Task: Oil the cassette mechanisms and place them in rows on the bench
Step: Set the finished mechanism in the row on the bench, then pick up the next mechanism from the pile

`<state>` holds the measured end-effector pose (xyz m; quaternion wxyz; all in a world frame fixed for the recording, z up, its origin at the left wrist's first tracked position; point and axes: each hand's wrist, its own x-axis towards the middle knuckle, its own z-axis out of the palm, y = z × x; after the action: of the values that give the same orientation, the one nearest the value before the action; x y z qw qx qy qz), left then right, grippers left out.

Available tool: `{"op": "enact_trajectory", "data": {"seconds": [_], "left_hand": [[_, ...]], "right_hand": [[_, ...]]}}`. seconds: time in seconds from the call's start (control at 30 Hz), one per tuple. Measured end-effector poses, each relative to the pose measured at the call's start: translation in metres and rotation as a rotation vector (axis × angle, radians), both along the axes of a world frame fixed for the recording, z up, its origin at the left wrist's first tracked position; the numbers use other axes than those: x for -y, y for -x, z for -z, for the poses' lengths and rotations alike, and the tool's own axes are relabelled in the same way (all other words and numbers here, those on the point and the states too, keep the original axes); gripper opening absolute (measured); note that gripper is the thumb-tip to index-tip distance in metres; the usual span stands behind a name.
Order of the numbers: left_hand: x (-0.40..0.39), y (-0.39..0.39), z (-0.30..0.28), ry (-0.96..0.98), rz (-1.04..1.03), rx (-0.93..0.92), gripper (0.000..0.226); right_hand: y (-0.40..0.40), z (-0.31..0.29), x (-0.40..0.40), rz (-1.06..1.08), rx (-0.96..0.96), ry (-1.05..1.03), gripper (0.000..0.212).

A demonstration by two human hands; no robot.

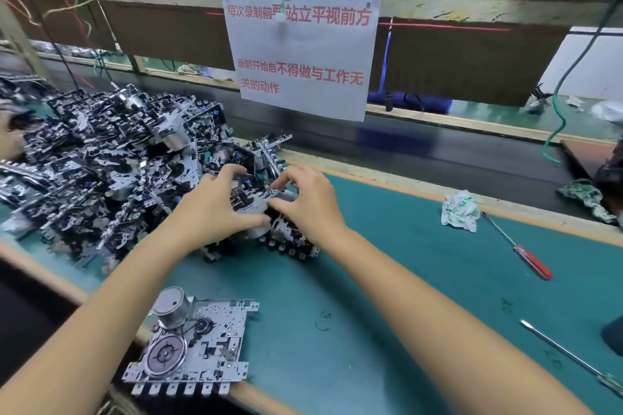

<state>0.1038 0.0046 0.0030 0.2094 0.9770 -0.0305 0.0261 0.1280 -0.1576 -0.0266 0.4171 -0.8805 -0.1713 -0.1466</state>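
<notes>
A silver-and-black stamped-metal cassette mechanism [259,199] sits at centre frame, at the right edge of a large tangled heap of identical metal mechanisms [101,158] filling the left of the frame. Only one finished-looking mechanism with a round silver motor [195,344] lies apart on the green bench mat [387,296] at lower left, so the rows appear barely begun. The left hand [219,205] and right hand [306,202] both curl around the centre unit, fingers pinching its edges. A red-handled screwdriver [526,256] and crumpled white rag [460,210] lie at right.
</notes>
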Motion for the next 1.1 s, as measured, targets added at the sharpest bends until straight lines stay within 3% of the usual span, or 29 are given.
{"op": "enact_trajectory", "data": {"seconds": [0.3,0.47,0.7,0.93,1.1], "left_hand": [[-0.001,0.0,-0.019,0.31,-0.028,-0.05,0.096],[0.009,0.005,-0.038,0.277,-0.011,0.052,0.076],[0.046,0.026,-0.065,0.285,0.067,0.083,0.081],[0.127,0.049,-0.054,0.484,0.315,-0.269,0.07],[0.194,0.055,-0.019,0.624,0.52,-0.671,0.048]], "right_hand": [[0.001,-0.012,0.004,-0.014,0.151,-0.237,0.015],[0.002,-0.028,0.013,-0.006,0.247,-0.311,0.014],[0.025,-0.051,0.055,0.063,0.36,-0.29,0.013],[0.097,-0.049,0.149,0.271,0.374,-0.123,0.013],[0.157,-0.044,0.209,0.492,0.171,0.009,0.016]]}}
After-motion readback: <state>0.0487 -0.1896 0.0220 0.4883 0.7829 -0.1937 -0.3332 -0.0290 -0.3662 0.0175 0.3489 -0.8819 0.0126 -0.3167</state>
